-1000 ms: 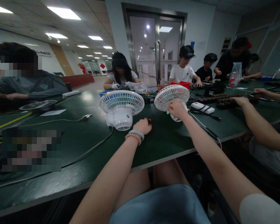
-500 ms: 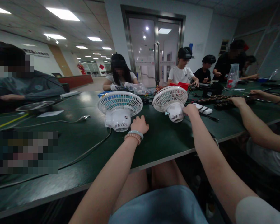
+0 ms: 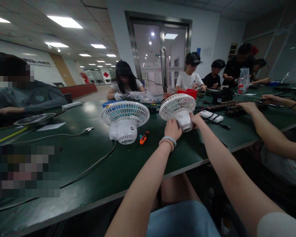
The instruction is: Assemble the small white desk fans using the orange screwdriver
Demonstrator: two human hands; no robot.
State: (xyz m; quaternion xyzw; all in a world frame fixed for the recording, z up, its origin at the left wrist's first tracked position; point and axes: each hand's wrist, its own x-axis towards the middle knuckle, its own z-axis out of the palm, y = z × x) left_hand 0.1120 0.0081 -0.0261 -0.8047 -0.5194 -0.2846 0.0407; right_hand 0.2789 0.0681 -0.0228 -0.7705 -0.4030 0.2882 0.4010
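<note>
A white electric fan (image 3: pixel 183 119) lies face down on its round grille, motor housing toward me. My left hand (image 3: pixel 173 129), with a bracelet and bangle on the wrist, closes on the left side of that housing and hides part of it. On the opposite side, my right hand (image 3: pixel 196 119) grips the housing; its fingertips are partly hidden. To the left lies a second white fan (image 3: pixel 124 130), also grille down, with a grey cord running from it. Between the fans rests a small orange and black tool (image 3: pixel 144 138) with a teal piece beside it.
The green table (image 3: pixel 128 164) has its front edge near my lap. Behind the fans are a red bin (image 3: pixel 191 93) and a blue tray (image 3: pixel 108 104). A white power strip (image 3: pixel 211 116) lies at right, near a co-worker's hands (image 3: pixel 249 108). A plug (image 3: pixel 87 130) lies at left.
My left hand has moved right, from beside the left fan to the housing of the right fan. The orange tool now shows where that hand was. My right hand stays at the right fan.
</note>
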